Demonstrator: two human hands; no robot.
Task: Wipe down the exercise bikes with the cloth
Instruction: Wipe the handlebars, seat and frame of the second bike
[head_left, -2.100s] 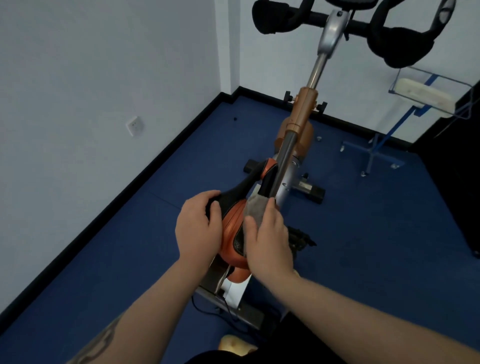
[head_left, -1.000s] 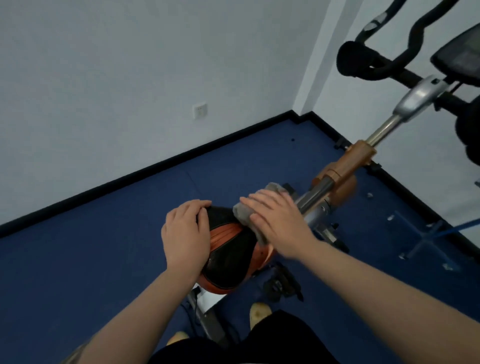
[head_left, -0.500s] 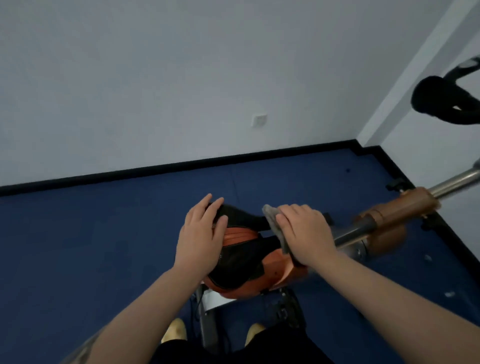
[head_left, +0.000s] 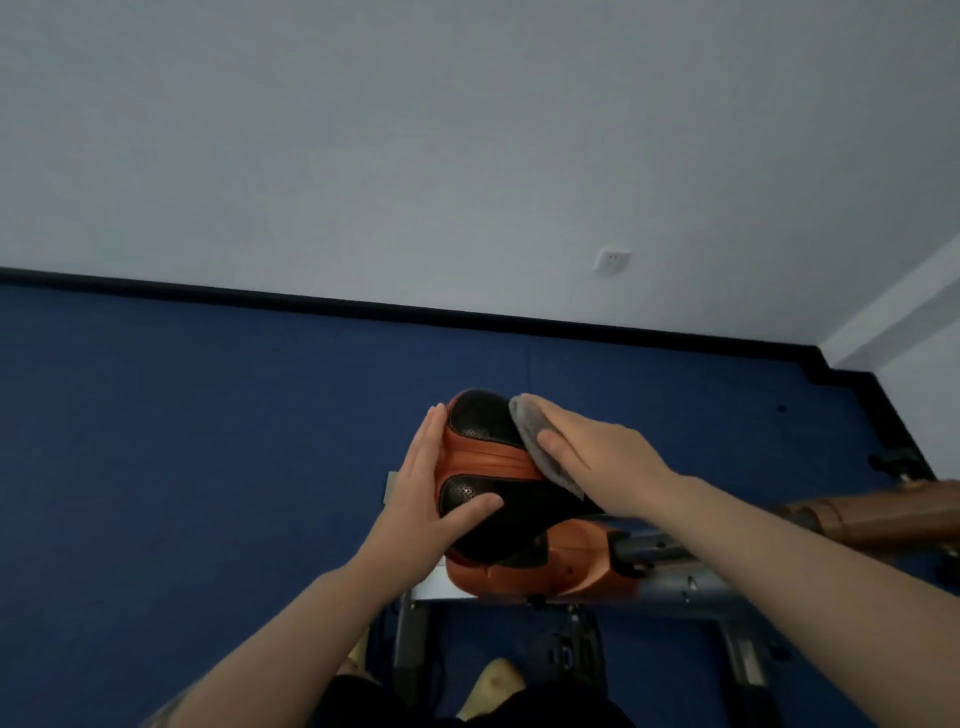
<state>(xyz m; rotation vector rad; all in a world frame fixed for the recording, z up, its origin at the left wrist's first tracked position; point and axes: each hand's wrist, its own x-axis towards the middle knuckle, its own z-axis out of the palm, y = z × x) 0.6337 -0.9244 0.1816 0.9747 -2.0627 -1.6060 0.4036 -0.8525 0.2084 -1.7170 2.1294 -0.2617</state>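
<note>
At frame centre, the left hand (head_left: 431, 488) rests spread on the saddle (head_left: 493, 478), thumb across its black padding, steadying it. Just right, the right hand (head_left: 597, 457) presses flat fingers on the grey cloth (head_left: 530, 431): soft, light, likely to bunch, best held under the palm

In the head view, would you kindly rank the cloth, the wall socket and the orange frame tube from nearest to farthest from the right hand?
1. The cloth, pressed under the right hand on the saddle.
2. The orange frame tube, lower right.
3. The wall socket, up on the wall.
</note>
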